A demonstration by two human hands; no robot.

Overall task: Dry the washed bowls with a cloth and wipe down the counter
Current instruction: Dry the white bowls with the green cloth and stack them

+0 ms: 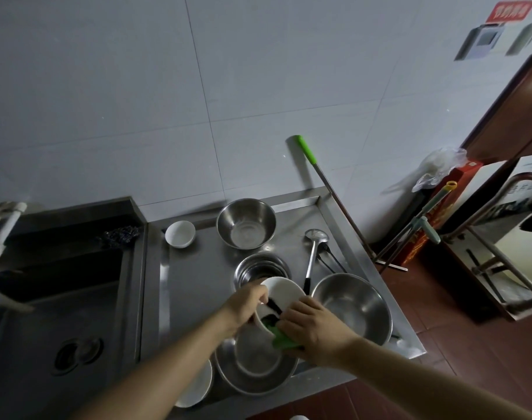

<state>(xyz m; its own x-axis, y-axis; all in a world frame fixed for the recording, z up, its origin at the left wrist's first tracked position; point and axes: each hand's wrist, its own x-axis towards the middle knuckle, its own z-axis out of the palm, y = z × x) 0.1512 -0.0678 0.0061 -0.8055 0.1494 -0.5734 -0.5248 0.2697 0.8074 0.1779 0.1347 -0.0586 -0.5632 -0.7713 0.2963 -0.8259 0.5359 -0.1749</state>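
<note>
A white bowl (284,291) is held tilted above the steel counter (195,286), and my left hand (246,307) grips its near rim. My right hand (311,324) holds a green cloth (281,339) pressed against the bowl's lower edge. Part of the cloth lies hidden under my fingers. Directly below, steel bowls (257,363) sit nested at the counter's front edge. A white dish (198,389) lies partly under my left forearm. Another small white bowl (180,234) stands at the back of the counter.
A large steel bowl (354,307) sits to the right, a medium one (246,223) at the back, and stacked small steel bowls (260,268) in the middle. A ladle (313,253) lies beside them. The sink (64,313) is on the left. Mops (334,192) lean against the wall at right.
</note>
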